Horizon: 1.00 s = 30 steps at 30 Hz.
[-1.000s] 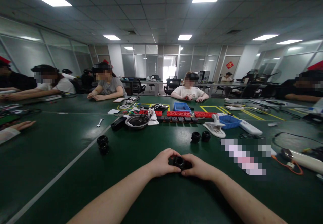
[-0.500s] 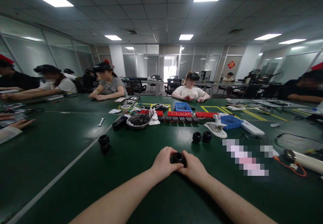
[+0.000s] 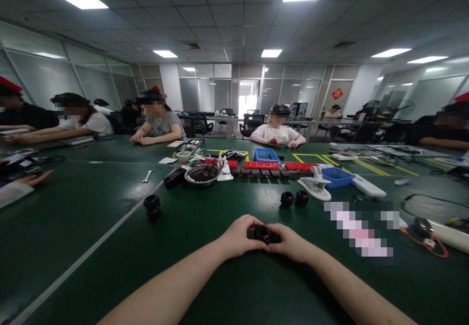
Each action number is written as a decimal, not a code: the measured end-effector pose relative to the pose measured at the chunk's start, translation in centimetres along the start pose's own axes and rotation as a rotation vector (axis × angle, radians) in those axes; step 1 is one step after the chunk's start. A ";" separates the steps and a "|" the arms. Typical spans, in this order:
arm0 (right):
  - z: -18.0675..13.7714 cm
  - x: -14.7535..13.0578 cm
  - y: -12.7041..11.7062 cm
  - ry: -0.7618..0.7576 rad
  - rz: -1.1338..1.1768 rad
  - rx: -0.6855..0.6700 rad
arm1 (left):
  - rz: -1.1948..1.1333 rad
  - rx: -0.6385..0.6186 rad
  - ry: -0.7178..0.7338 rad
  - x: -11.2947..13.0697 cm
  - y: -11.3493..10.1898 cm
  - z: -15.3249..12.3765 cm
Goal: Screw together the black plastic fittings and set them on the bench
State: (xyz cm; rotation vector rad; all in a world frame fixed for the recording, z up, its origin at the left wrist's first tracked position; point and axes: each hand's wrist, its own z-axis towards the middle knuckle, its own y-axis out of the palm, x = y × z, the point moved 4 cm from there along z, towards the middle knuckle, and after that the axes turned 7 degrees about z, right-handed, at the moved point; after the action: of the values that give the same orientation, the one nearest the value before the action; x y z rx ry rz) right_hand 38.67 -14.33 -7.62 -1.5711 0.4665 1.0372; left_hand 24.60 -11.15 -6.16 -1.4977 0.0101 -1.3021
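Observation:
Between my two hands is a black ring-shaped fitting (image 3: 261, 233) with a round opening facing up, just above or on the green table. My left hand (image 3: 239, 237) curls round its left side, thumb at the front. My right hand (image 3: 291, 243) is closed at its right side, fingertips against it; a dark part shows under those fingers. Beyond my hands, two similar black fittings (image 3: 287, 199) stand side by side. On the left, black fittings (image 3: 152, 208) stand close together, one behind the other.
A wrench (image 3: 147, 176) lies to the left. Farther back are a round metal pan (image 3: 202, 175), red strips (image 3: 261, 164), a blue basket (image 3: 335, 177), a white clip stand (image 3: 315, 188) and cables. A white device with an orange cord (image 3: 436, 252) is at right. Several people sit around the table.
My right hand has shifted a little to the right and its fingers have moved round the fitting. The fitting now shows more of its opening. My left hand stays at its side.

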 end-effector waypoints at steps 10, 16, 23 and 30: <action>0.3 0.3 0.8 0.117 -0.400 0.292 | 0.105 0.163 -0.097 0.2 -0.1 -0.2; -0.4 -0.6 -0.2 -0.021 -0.053 0.037 | 0.023 0.016 0.025 -0.2 -0.4 0.1; -0.2 -0.2 -0.3 0.015 0.079 -0.019 | -0.007 -0.012 0.064 -0.5 -0.1 0.1; 0.5 0.4 0.7 0.190 -0.329 0.324 | 0.087 0.237 -0.120 -0.9 0.7 0.1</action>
State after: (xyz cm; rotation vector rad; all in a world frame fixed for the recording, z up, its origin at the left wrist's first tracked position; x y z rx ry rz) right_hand 38.18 -13.99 -8.28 -1.3994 0.4604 0.5346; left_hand 24.73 -10.84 -7.27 -1.3541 -0.1501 -1.1018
